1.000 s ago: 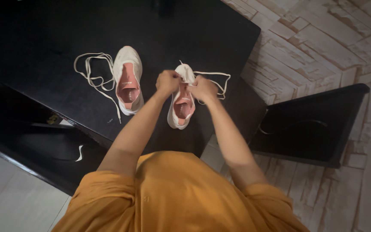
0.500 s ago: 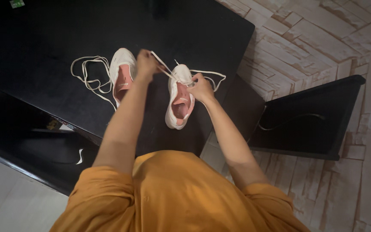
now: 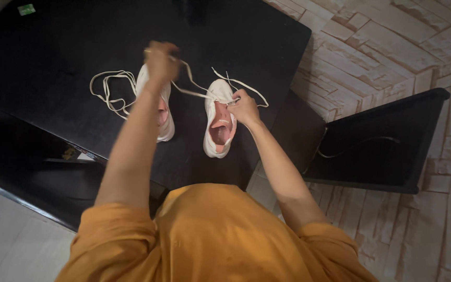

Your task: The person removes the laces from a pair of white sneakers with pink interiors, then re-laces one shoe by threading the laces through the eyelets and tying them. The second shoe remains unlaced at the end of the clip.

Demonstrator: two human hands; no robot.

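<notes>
The right hand gripped the white fabric sneaker with pink lining, which stood near the edge of the black wooden table. Farther out, the raised left hand pinched its cream flat lace, drawn taut. Beyond lay 1 matching second sneaker.

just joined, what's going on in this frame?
A person in an orange shirt works on the right white sneaker on a black table. The left hand holds its lace drawn up and away, taut; the right hand steadies the shoe at the tongue. The second sneaker lies alongside, its loose lace piled to the left.
</notes>
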